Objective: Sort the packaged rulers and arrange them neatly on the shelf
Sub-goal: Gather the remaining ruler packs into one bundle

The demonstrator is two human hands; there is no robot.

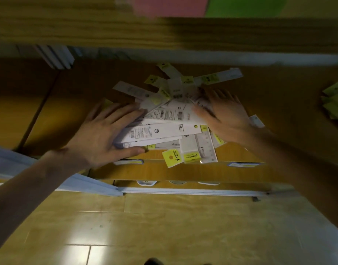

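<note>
- Nearest of all, the glossy tiled floor (164,226) is catching a bright glare, and a dark shape at the bottom edge is too cut off to identify.
- Just above it, a white rail (193,191) is running along the front of the unit, with small white label tabs (146,182) peeking out beneath the shelf's front lip.
- Two bare forearms are reaching in from the near corners toward the wooden shelf (72,104).
- The heap of packaged rulers (170,119) is sitting mid-shelf in a fan-like jumble, white card backs and yellow header tags pointing every way.
- At the near edge of the heap, a clear ruler (206,148) and a yellow-tagged packet (172,157) are hanging out over the shelf's front lip.
- The left hand (105,134) is lying flat on the left side of the heap, fingers straight and spread over the packets, thumb along the near edge, grasping nothing.
- The right hand (227,115) is pressing down on the right side of the heap, fingers splayed and extended, not clenched around anything; it is motion-blurred.
- Far right on the shelf, a separate stack of yellow packets (334,102) is sitting well apart from the heap.
- Far left, some white upright items (55,56) are leaning at the back, too blurred to name.
- Above, the underside of the upper shelf board (164,33) is spanning the view.
</note>
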